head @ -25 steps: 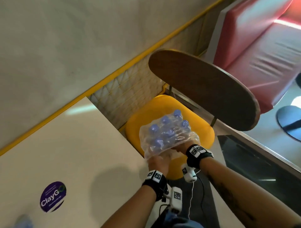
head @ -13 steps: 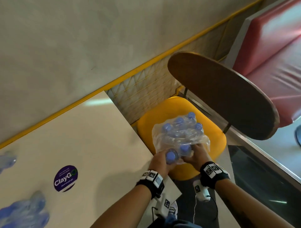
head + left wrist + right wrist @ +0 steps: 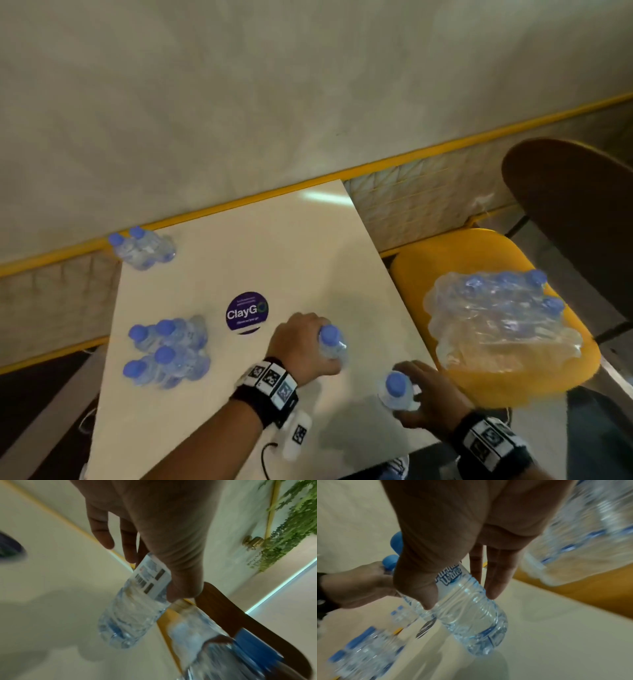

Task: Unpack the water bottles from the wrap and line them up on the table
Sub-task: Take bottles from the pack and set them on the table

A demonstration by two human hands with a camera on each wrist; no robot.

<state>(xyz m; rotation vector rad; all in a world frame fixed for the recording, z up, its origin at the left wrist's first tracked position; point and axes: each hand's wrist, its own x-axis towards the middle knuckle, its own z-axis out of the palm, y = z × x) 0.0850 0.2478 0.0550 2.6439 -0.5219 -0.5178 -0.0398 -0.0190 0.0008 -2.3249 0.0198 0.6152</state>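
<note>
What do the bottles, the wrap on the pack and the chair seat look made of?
Bottle in the right hand: clear thin plastic, ribbed wall, likely PET; blue plastic cap.
Wrap: thin transparent film, glossy and crinkled, probably shrink plastic.
Chair seat: smooth yellow shell, looks like moulded plastic; cannot confirm.

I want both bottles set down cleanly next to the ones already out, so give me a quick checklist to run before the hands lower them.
1. Left hand grips its bottle: ok, fingers and thumb wrap the label.
2. Right hand grips its bottle: ok, held around the upper body.
3. Bottles upright for placing: ok in the head view, caps up; only the wrist views make them look tilted.
4. Bare table beneath both bottles: ok.
5. Bottles touching the table yet: cannot tell.
6. Earlier bottles in a line: not ok, the near cluster is bunched and two stand apart at the far edge.
</note>
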